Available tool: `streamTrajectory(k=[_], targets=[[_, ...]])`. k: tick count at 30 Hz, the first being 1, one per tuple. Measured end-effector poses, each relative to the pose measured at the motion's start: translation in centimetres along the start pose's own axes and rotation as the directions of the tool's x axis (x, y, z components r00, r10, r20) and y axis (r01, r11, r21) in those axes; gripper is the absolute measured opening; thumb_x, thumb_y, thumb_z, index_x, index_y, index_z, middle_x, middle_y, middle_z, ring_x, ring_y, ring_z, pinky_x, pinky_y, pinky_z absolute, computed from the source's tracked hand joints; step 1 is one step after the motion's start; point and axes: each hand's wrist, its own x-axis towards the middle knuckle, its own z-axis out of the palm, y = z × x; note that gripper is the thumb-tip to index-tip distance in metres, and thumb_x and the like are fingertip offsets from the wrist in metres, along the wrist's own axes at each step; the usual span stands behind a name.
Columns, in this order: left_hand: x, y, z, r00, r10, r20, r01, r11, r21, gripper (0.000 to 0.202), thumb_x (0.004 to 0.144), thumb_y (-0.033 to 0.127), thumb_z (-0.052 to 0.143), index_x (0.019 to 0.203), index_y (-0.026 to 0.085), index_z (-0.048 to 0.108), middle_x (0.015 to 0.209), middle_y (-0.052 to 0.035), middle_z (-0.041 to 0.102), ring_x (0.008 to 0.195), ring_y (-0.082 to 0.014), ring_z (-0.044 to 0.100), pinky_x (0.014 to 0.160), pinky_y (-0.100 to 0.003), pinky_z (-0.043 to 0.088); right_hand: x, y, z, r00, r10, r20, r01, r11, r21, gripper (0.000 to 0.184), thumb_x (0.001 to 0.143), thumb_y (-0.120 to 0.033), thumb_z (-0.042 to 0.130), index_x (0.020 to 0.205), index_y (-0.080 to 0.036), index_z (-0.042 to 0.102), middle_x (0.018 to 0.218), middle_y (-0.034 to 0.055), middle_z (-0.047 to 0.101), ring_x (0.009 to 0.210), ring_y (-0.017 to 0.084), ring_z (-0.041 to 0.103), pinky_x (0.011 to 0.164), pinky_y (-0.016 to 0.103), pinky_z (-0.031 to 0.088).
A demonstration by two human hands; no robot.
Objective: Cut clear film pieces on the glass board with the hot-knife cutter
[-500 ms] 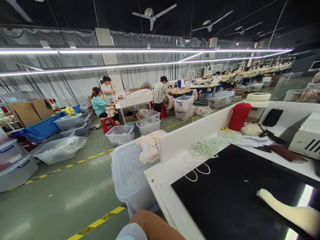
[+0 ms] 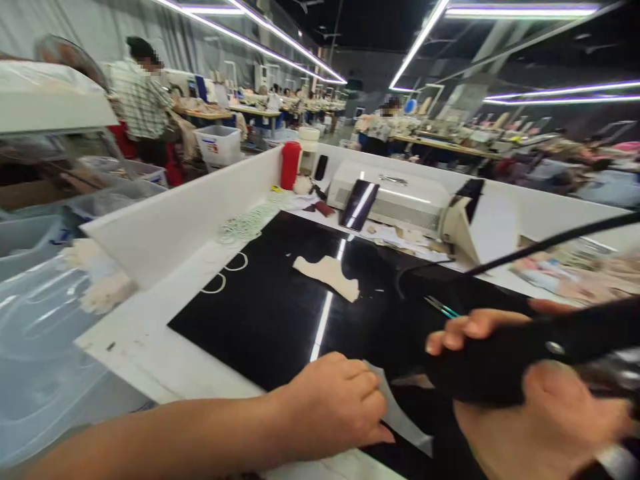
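My left hand (image 2: pixel 340 403) rests on the black work mat (image 2: pixel 265 313) with its fingers pinched on a thin pale grey cut piece (image 2: pixel 400 417). My right hand (image 2: pixel 530 393) is wrapped round a black corded hand tool (image 2: pixel 505 357), whose tip lies just right of that piece. The tool's black cable (image 2: pixel 550 243) runs up to the right. A cream cut piece (image 2: pixel 330 273) lies flat farther back on the mat. Thin tweezers (image 2: pixel 441 307) lie beside it to the right.
White partition walls (image 2: pixel 190 207) fence the bench. At the back stand a red canister (image 2: pixel 291 165), a white machine (image 2: pixel 395 200), a phone (image 2: pixel 357 203) and a heap of white cord loops (image 2: pixel 247 223). Clear plastic bins (image 2: pixel 35 333) sit left. Other people work at far tables.
The view has swung from the aisle on the left onto the bench. Both my hands have come into view, the left on the grey piece and the right on the black tool.
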Motion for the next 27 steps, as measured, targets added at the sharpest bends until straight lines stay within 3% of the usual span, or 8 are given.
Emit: streamTrajectory(k=[1,4,9,16,27], targets=[[-0.1,-0.4,-0.7,0.999,-0.006,-0.047,0.005,1.000,-0.021,0.039,0.108,0.052,0.055,0.096,0.017,0.067,0.112,-0.0112,0.075,0.110,-0.0225,0.072,0.083,-0.031,0.058,0.3,-0.6,-0.3,0.999,0.004,-0.044,-0.001,0.997,0.076,0.046,0.083,-0.057,0.083,0.116,-0.032,0.064,0.077,-0.0027,0.060,0.062,0.020,0.061,0.050,0.034,0.056],[-0.6,-0.4,-2.0,0.996,-0.018,-0.085,0.013,0.998,-0.059,0.035,0.105,0.048,0.063,0.096,0.014,0.065,0.109,-0.0115,0.075,0.108,-0.0234,0.072,0.081,-0.032,0.057,0.4,-1.0,0.9,0.995,0.029,-0.096,-0.011,0.983,0.184,0.045,0.081,-0.049,0.083,0.114,-0.030,0.059,0.075,-0.0047,0.061,0.056,0.017,0.059,0.046,0.031,0.055],[-0.9,0.3,-2.2,0.997,-0.022,-0.074,0.017,0.998,-0.065,0.030,0.104,0.044,0.067,0.098,0.014,0.066,0.112,-0.0095,0.076,0.108,-0.0224,0.072,0.079,-0.032,0.056,-0.2,-0.4,2.4,0.996,0.003,-0.084,0.015,0.979,0.202,0.041,0.086,-0.045,0.079,0.117,-0.029,0.057,0.078,-0.0050,0.062,0.058,0.016,0.061,0.049,0.030,0.057],[-0.9,0.0,-2.7,0.994,-0.029,-0.104,0.022,0.998,-0.067,0.033,0.100,0.046,0.072,0.098,0.013,0.066,0.115,-0.0074,0.077,0.107,-0.0225,0.072,0.078,-0.034,0.057,-0.3,0.3,2.3,0.994,0.014,-0.109,0.007,0.983,0.184,0.047,0.085,-0.050,0.081,0.119,-0.029,0.056,0.080,-0.0046,0.061,0.059,0.016,0.062,0.051,0.031,0.056],[-1.0,0.2,-3.2,0.993,-0.025,-0.113,0.017,0.997,-0.070,0.035,0.100,0.047,0.072,0.099,0.012,0.065,0.115,-0.0067,0.077,0.106,-0.0222,0.073,0.079,-0.035,0.059,-0.2,0.5,2.4,0.992,0.013,-0.126,0.016,0.975,0.223,0.045,0.086,-0.044,0.082,0.119,-0.028,0.058,0.079,-0.0044,0.064,0.059,0.015,0.062,0.051,0.031,0.057]])
